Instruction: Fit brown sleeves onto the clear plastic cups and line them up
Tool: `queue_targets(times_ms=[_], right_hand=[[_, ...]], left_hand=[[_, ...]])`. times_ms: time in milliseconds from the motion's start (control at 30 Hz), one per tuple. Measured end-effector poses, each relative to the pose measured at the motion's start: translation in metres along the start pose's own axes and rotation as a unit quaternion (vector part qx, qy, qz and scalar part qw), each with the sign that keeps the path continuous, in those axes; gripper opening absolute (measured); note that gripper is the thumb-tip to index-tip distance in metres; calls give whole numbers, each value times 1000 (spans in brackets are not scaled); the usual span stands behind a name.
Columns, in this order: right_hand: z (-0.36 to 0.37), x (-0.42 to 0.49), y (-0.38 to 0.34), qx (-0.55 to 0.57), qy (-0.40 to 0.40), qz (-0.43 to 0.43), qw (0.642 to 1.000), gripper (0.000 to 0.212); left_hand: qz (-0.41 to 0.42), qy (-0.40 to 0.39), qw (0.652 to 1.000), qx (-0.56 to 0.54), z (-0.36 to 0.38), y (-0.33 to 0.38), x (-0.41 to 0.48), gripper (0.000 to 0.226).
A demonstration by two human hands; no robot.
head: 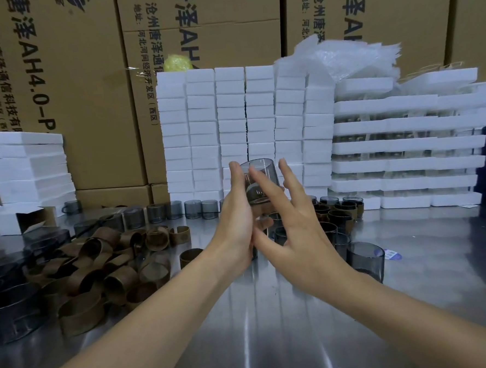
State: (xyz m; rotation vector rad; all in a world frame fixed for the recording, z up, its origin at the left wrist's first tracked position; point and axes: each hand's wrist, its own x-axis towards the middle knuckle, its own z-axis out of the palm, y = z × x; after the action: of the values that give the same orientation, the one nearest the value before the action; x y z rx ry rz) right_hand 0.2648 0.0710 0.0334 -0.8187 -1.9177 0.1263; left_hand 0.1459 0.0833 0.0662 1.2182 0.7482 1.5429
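Holding: we squeeze one cup [260, 180] between flat palms, up in the middle, likely to push its brown sleeve [257, 195] snug.
Left hand [238, 221] grip: wide, fingers straight on the cup.
Right hand [294, 229] grip: wide, fingers spread.
Spare sleeves [99, 266]: near left on the tabletop [274, 338], easy to reach.

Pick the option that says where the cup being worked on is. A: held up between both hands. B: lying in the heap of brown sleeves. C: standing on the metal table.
A: the cup is up off the table, with the left hand and the right hand touching its sides.
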Motion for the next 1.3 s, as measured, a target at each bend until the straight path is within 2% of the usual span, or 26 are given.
queue_targets(times_ms=[167,367,500,600,667,733,800,900,1033,1100,1233,1300], right_hand=[[5,0,-5,91,-16,26,995,89],[8,-2,-9,170,-40,78,982,113],[6,2,-5,248,-64,133,958,120],[4,6,5,277,-76,177,941,115],[4,5,6,298,-74,202,930,92],[6,2,10,293,-65,215,929,61],[7,0,12,282,-53,214,934,53],[10,1,12,290,-29,206,934,59],[13,2,8,303,10,198,932,83],[12,1,7,302,32,190,934,88],[7,2,9,255,47,172,950,88],[5,3,11,192,40,137,971,86]], left_hand=[[17,2,1000,2,-4,-7,4,62],[38,-1,999,12,-10,-16,10,67],[62,7,998,23,-10,-18,11,74],[81,15,995,53,-10,-20,9,60],[76,9,993,88,-4,-22,5,63],[69,9,991,111,2,-23,2,72],[55,12,992,110,4,-21,1,77],[13,5,997,71,2,-15,2,76],[-28,5,1000,0,5,-18,2,69],[-50,9,998,-24,5,-22,4,70],[-62,24,998,6,0,-24,7,61],[-62,47,996,29,-3,-26,9,52]])
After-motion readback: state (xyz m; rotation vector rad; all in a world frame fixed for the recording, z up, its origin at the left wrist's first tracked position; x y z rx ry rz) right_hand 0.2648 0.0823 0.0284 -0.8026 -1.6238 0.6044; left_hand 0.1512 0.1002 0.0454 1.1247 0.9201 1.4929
